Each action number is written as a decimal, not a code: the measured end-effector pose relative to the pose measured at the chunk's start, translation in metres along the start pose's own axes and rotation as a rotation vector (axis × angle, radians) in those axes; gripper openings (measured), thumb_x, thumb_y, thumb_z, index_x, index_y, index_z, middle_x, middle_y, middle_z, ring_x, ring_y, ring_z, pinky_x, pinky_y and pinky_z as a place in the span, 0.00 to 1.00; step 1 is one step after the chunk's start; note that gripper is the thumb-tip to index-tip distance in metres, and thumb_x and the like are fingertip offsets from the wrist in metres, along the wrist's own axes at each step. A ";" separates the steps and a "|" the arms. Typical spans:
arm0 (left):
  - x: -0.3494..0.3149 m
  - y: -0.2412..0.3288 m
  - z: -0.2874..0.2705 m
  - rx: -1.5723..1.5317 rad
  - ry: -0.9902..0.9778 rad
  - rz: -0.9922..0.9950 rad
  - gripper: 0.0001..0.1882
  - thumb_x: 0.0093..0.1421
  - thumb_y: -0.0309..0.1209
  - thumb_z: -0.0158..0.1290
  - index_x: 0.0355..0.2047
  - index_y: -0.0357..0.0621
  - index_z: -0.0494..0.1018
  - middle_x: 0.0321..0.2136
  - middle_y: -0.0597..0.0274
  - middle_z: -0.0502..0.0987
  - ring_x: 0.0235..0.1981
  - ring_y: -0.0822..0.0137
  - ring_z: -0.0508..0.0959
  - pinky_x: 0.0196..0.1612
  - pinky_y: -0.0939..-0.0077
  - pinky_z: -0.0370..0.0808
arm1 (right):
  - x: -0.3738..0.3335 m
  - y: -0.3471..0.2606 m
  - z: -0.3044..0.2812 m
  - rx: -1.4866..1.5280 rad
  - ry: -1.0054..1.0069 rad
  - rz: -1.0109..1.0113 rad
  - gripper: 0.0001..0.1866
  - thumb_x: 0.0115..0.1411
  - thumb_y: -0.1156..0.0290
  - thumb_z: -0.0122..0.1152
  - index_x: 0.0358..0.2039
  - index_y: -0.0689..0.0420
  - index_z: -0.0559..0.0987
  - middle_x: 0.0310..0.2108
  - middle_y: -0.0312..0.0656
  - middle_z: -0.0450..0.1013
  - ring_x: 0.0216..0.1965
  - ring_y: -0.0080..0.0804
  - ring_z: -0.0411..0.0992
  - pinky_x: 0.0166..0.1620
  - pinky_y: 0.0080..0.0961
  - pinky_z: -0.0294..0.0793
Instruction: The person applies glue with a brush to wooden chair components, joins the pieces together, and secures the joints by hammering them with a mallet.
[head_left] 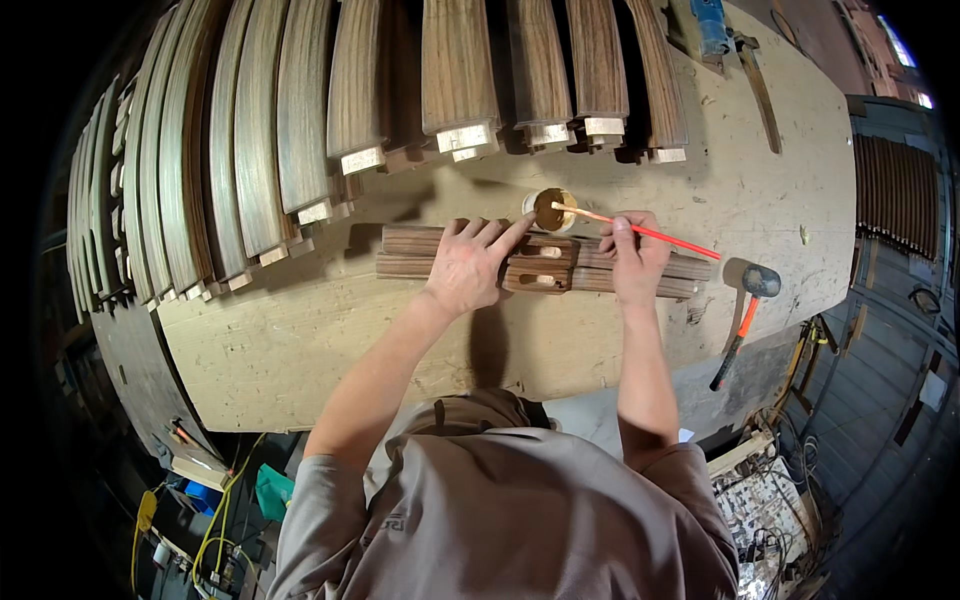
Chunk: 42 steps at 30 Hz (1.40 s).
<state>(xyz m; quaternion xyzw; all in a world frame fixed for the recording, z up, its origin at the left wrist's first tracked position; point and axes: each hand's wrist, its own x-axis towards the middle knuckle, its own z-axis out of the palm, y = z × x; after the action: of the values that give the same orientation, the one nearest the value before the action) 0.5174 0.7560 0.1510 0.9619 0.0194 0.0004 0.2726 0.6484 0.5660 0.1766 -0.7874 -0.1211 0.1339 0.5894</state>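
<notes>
1. Left hand (468, 264): laid across the dark wooden pieces (408, 266). Fingers slightly spread, index stretched toward the pot (530, 204). I judge that the palm steadies the wood; whether the fingertip touches the pot, I cannot tell.

2. Right hand (638, 256): above the right part of the wood. Thumb and index finger pinch a red stick (680, 242) partway along; the remaining fingers look folded, partly hidden from me. This hold lets the pale tip slant into the pot, probably sparing the hand its brown contents.

3. Pot: white-walled, just beyond the wood; placed there, I suppose, for short reach.

4. Dark wooden pieces: at least 2, side by side across the worktable (290, 350), before the person. 2 slots face up, seemingly to leave their openings accessible.

5. Curved slats (458, 70): ranked along the far and left sides, pale end tabs toward the person, likely for easy viewing.

6. Mallet (762, 281): right side, orange-and-black handle nearer the person, handy to grasp, I reckon.
</notes>
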 end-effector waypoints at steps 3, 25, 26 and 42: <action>0.001 0.001 -0.005 0.020 -0.053 -0.014 0.51 0.37 0.34 0.64 0.64 0.50 0.54 0.39 0.57 0.73 0.43 0.57 0.73 0.51 0.60 0.66 | 0.001 0.001 -0.005 0.149 0.054 0.059 0.07 0.65 0.71 0.50 0.32 0.61 0.71 0.24 0.40 0.74 0.20 0.20 0.69 0.23 0.15 0.69; -0.008 -0.006 0.010 -0.020 0.056 -0.041 0.37 0.36 0.39 0.66 0.47 0.42 0.64 0.42 0.55 0.72 0.46 0.57 0.72 0.52 0.60 0.65 | -0.040 0.005 -0.031 0.761 0.161 0.408 0.08 0.62 0.65 0.56 0.30 0.54 0.70 0.20 0.39 0.67 0.17 0.28 0.64 0.20 0.22 0.59; -0.009 -0.007 0.010 -0.034 0.049 -0.042 0.38 0.36 0.38 0.66 0.48 0.43 0.63 0.43 0.54 0.72 0.47 0.56 0.72 0.52 0.59 0.65 | -0.044 0.002 -0.029 0.709 0.187 0.414 0.09 0.62 0.65 0.56 0.30 0.54 0.69 0.20 0.39 0.68 0.17 0.28 0.64 0.20 0.22 0.59; -0.012 -0.012 0.014 -0.038 0.122 0.025 0.37 0.35 0.43 0.68 0.44 0.44 0.64 0.37 0.60 0.71 0.42 0.60 0.72 0.48 0.64 0.65 | -0.064 -0.045 0.011 -0.254 -0.199 -0.177 0.06 0.62 0.72 0.54 0.31 0.61 0.72 0.26 0.42 0.74 0.22 0.30 0.73 0.26 0.24 0.72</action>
<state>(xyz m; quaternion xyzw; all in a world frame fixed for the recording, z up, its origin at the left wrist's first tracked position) 0.5053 0.7586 0.1322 0.9549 0.0236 0.0628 0.2893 0.5830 0.5655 0.2212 -0.8246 -0.2634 0.1424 0.4800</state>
